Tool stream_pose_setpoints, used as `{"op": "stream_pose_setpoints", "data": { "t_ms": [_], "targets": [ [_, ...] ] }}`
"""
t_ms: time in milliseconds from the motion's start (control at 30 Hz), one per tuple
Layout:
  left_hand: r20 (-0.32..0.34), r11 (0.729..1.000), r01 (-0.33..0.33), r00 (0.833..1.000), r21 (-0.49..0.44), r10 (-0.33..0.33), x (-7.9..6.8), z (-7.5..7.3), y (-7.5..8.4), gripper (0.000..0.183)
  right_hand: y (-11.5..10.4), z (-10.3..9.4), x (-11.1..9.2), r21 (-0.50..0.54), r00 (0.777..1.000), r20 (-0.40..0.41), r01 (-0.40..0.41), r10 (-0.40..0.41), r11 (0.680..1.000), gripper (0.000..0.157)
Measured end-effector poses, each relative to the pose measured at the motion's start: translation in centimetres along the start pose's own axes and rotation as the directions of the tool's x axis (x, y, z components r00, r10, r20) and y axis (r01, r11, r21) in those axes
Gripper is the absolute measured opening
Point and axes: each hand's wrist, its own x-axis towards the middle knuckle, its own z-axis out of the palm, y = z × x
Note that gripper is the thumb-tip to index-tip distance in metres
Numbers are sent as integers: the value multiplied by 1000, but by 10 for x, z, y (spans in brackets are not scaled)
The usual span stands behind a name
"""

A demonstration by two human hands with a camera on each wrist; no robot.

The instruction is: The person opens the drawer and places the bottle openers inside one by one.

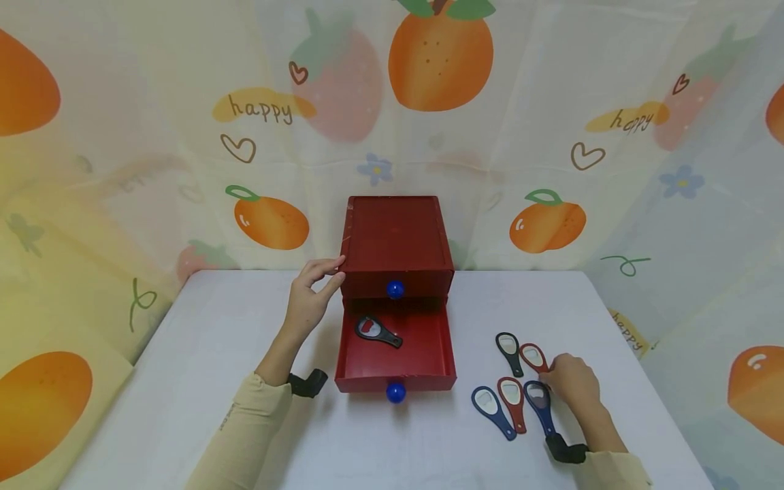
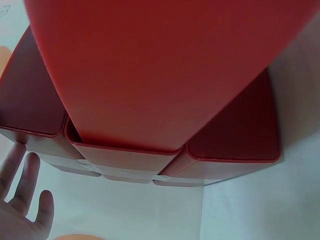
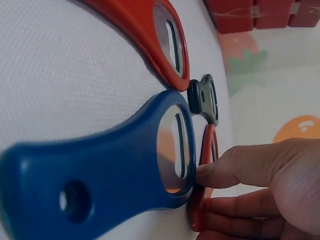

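A dark red two-drawer box stands mid-table, its lower drawer pulled out and its upper one closed. Inside the lower drawer lies a black bottle opener. Fingertips of my left hand touch the box's upper left side, fingers fairly straight. At the right, my right hand pinches the handle end of a red bottle opener between thumb and fingers, while this opener is on or just above the table. Beside it lie a black bottle opener, two blue ones, and another red one.
Blue round knobs sit on the upper drawer and the lower drawer front. One blue bottle opener lies close under my right wrist, another further left. A fruit-print cloth hangs behind the white table.
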Motion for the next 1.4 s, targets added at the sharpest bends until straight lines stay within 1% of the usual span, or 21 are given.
{"op": "stream_pose_setpoints", "data": {
  "t_ms": [100, 200, 333, 400, 533, 667, 733, 833, 900, 967, 1067, 1100, 1200, 1400],
  "targets": [
    [9, 1000, -3, 1000, 9, 3, -2, -2, 11, 34, 1, 1, 1, 3, 1000, -11, 2, -2, 1000, 30],
    [4, 1000, -10, 1000, -1, 10, 0, -1, 2, 34, 3, 2, 2, 16, 1000, -15, 3, -3, 1000, 30],
    [-7, 1000, -25, 1000, -7, 25, 4, 0, -17, 34, 5, 2, 3, 40, 1000, -11, -3, 4, 999, 31],
    [-10, 999, -33, 999, -2, 33, 5, 0, -22, 33, 5, 1, 3, 51, 1000, -9, -5, 5, 999, 32],
    [-13, 998, -61, 998, 0, 61, 6, 1, -26, 31, 3, -3, 1, 74, 1000, -12, 5, -4, 997, 35],
    [-22, 997, -76, 997, 2, 76, 6, 2, -24, 29, -2, -9, -2, 86, 999, -21, 27, -25, 996, 35],
    [-23, 998, -64, 998, 5, 64, 4, 2, -14, 29, -4, -11, -4, 85, 999, -24, 35, -33, 996, 34],
    [-36, 998, -65, 997, 10, 66, 4, 3, -13, 28, -8, -15, -6, 97, 999, -29, 40, -37, 994, 32],
    [-45, 998, -56, 997, 12, 57, 3, 4, -4, 28, -11, -17, -7, 108, 999, -36, 43, -40, 993, 31],
    [-61, 998, -70, 996, 10, 70, 3, 5, -3, 27, -13, -19, -9, 121, 998, -49, 53, -47, 991, 31],
    [-72, 998, -69, 995, 0, 69, -1, 5, 14, 27, -17, -22, -11, 141, 996, -67, 75, -66, 987, 31],
    [-76, 998, -68, 995, -2, 68, -1, 4, 17, 26, -18, -23, -12, 144, 994, -75, 86, -75, 986, 31],
    [-84, 998, -64, 994, -4, 63, -2, 4, 22, 25, -22, -27, -15, 154, 991, -87, 114, -101, 981, 30],
    [-94, 999, -49, 994, 10, 50, -2, 3, 24, 26, -35, -39, -25, 147, 983, -103, 165, -150, 975, 28]
  ]
}}
